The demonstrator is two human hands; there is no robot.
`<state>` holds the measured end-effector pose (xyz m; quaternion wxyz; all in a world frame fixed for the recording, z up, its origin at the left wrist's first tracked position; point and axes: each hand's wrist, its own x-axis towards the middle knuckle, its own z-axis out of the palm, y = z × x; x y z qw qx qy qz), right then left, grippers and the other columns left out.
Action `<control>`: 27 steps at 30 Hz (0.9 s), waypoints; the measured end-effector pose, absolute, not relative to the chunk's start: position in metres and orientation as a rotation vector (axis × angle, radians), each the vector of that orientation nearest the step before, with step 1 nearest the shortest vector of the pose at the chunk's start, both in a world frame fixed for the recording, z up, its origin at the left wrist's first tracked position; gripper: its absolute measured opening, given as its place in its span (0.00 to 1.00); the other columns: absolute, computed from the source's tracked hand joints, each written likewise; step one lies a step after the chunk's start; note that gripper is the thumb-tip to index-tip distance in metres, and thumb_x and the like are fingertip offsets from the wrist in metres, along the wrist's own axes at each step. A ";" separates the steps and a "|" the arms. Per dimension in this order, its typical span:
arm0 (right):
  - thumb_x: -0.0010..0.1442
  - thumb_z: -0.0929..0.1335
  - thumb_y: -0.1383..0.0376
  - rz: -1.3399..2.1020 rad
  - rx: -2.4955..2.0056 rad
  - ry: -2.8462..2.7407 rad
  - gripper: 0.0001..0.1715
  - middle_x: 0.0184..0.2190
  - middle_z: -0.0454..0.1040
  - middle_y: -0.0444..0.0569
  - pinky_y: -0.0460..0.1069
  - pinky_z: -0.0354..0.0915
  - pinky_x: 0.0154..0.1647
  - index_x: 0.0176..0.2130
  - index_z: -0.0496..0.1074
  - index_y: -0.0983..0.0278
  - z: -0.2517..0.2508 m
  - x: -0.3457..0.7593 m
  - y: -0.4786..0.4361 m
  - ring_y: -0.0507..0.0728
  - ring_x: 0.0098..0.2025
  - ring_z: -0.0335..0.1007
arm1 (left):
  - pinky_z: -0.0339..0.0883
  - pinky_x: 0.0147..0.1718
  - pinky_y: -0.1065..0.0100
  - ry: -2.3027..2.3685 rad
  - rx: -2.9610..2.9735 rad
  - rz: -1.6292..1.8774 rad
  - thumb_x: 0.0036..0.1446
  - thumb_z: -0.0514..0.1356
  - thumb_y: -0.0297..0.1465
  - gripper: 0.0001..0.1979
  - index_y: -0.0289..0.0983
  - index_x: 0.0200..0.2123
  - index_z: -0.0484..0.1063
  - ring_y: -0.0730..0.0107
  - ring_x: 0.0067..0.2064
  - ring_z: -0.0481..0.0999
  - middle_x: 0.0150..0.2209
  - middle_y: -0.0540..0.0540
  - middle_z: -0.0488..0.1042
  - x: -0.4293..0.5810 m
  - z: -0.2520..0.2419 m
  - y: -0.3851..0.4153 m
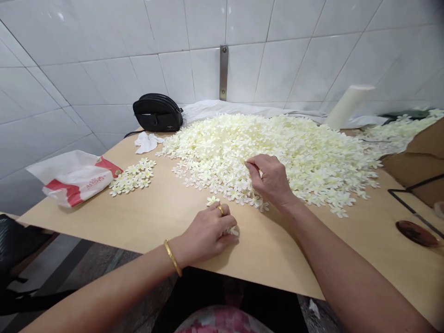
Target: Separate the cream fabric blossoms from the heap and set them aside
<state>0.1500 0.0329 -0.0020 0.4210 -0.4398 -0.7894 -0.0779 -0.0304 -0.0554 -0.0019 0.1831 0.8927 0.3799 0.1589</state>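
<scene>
A big heap of pale yellow-white artificial flower heads (243, 138) spreads over the wooden table (169, 199). My left hand (210, 231), with a gold ring and bangle, rests near the table's front edge, its fingers curled around a few flower heads (232, 230). Another flower head (212, 200) shows just beyond its knuckles; whether it is held or lying there I cannot tell. Over the front of the heap, my right hand (272, 180) is closed, thumb and forefinger pinched together. Anything between those fingertips is too small to make out.
To the left, a small batch of flower heads (133, 178) lies beside a white-and-red plastic bag (78, 178). A black purse (157, 113) and crumpled tissue (147, 142) sit behind. At right are a white roll (348, 106) and brown cardboard (416, 162). A tiled wall (294, 55) bounds the back.
</scene>
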 end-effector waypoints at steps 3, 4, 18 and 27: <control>0.55 0.59 0.69 -0.201 -1.095 -1.971 0.09 0.25 0.69 0.47 0.49 0.55 0.35 0.27 0.65 0.64 -0.002 0.150 0.033 0.54 0.29 0.62 | 0.57 0.32 0.69 1.141 2.531 0.449 0.53 0.49 0.26 0.08 0.36 0.26 0.66 0.68 0.34 0.63 0.31 0.44 0.65 -0.031 -0.012 -0.058; 0.55 0.59 0.69 -0.200 -1.090 -1.969 0.08 0.25 0.69 0.47 0.49 0.55 0.35 0.27 0.65 0.64 -0.002 0.150 0.033 0.54 0.29 0.62 | 0.57 0.31 0.69 1.151 2.514 0.475 0.53 0.48 0.25 0.08 0.36 0.25 0.64 0.69 0.33 0.63 0.30 0.45 0.65 -0.031 -0.013 -0.056; 0.57 0.59 0.63 0.405 -1.052 -1.850 0.13 0.23 0.67 0.45 0.46 0.58 0.28 0.26 0.67 0.64 0.011 0.133 0.018 0.51 0.26 0.61 | 0.51 0.19 0.76 1.127 1.735 1.171 0.47 0.56 0.30 0.08 0.37 0.29 0.58 0.82 0.21 0.55 0.25 0.55 0.57 -0.006 0.010 0.025; 0.54 0.61 0.66 0.713 -1.110 -1.797 0.07 0.22 0.66 0.43 0.44 0.57 0.24 0.28 0.66 0.64 0.006 0.131 0.022 0.49 0.24 0.59 | 0.53 0.19 0.77 0.979 1.550 1.183 0.45 0.58 0.29 0.17 0.40 0.39 0.57 0.83 0.21 0.58 0.26 0.56 0.58 -0.001 0.000 0.021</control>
